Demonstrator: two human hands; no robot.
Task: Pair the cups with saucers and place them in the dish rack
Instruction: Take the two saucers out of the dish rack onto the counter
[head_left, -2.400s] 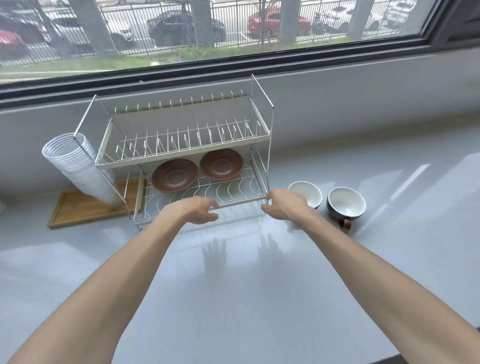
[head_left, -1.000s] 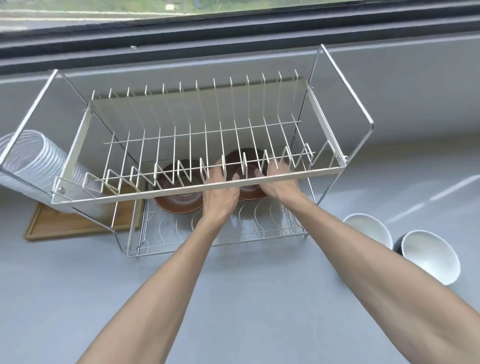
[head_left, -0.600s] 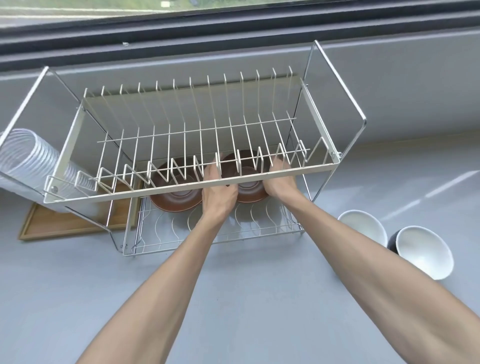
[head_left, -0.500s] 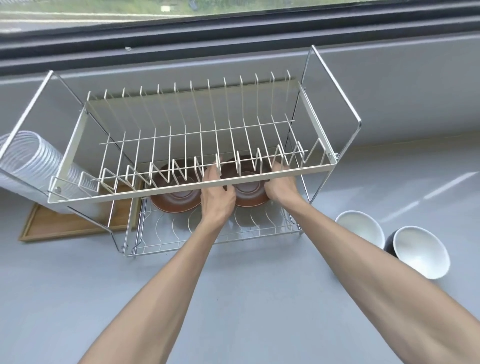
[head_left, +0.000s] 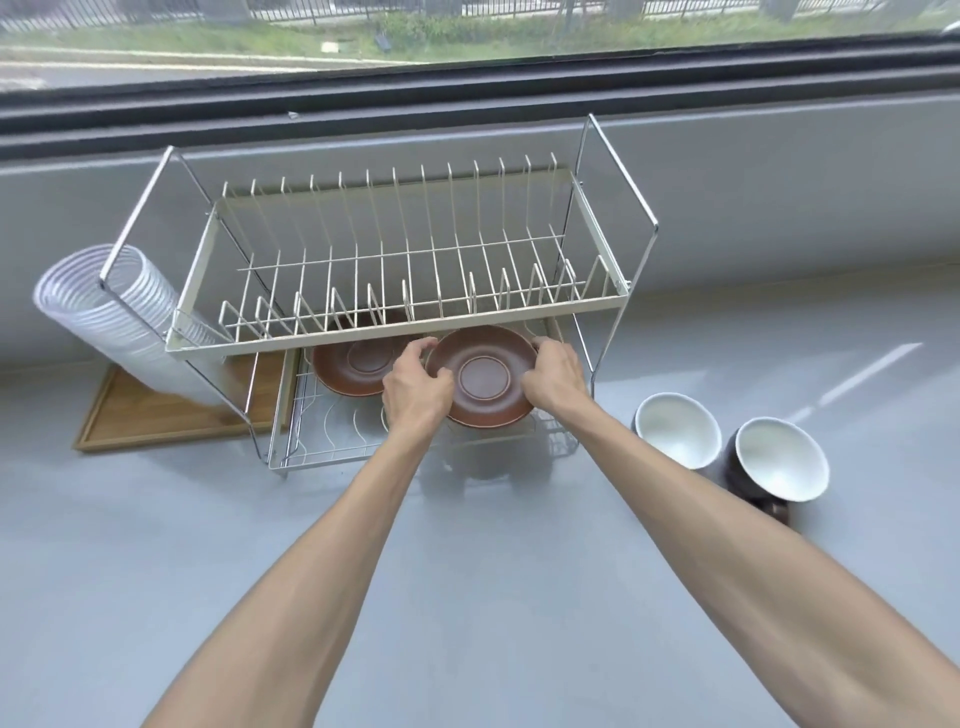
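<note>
A two-tier wire dish rack (head_left: 400, 322) stands on the grey counter by the window. My left hand (head_left: 415, 387) and my right hand (head_left: 556, 376) grip opposite edges of a brown saucer (head_left: 480, 376), held just above the front of the lower tier. A second brown saucer (head_left: 353, 366) lies on the lower tier, left of the held one and partly under the upper shelf. Two cups with white insides stand on the counter right of the rack: one nearer the rack (head_left: 675, 428), and a dark-sided one (head_left: 779, 465) further right.
A stack of clear plastic cups (head_left: 109, 317) leans on the rack's left side, over a wooden tray (head_left: 150, 410). The window ledge and wall run behind the rack. Grey counter (head_left: 130, 545) spreads in front and to the right.
Both hands, earlier reaching under the upper shelf onto the right saucer, now hold it lifted and drawn toward the rack's front. The camera has tilted up slightly.
</note>
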